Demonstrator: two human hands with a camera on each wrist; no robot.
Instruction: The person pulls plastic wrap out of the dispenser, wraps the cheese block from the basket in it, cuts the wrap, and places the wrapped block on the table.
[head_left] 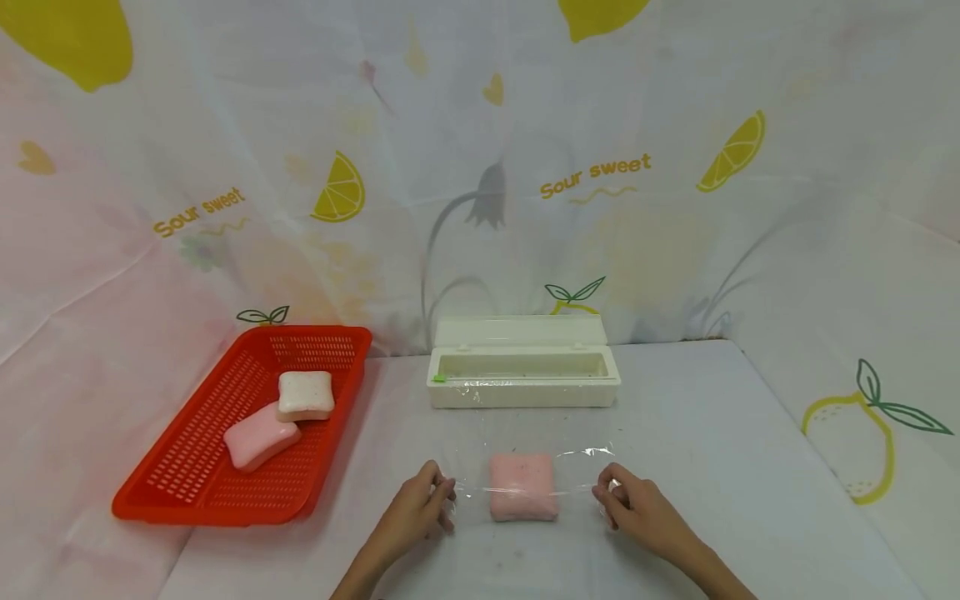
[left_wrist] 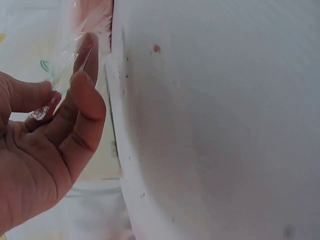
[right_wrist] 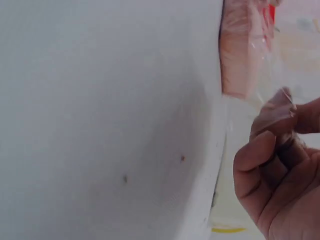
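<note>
A pink bar of soap [head_left: 522, 485] lies on the white tabletop, a sheet of clear plastic wrap [head_left: 587, 452] stretched across it. To the soap's left, my left hand [head_left: 420, 504] pinches one end of the wrap. On the other side my right hand [head_left: 637, 508] pinches the opposite end. The left wrist view shows crumpled wrap [left_wrist: 41, 113] between thumb and fingers. In the right wrist view the film drapes over the fingertips [right_wrist: 280, 112], and the soap [right_wrist: 235, 62] shows pink beyond them.
Behind the soap stands a white wrap dispenser box [head_left: 522, 395], its lid [head_left: 520, 331] raised and a green slider [head_left: 439, 378] at its left. A red basket [head_left: 217, 512] at the left holds a white bar [head_left: 306, 393] and a pink bar [head_left: 258, 435]. Printed cloth hangs behind.
</note>
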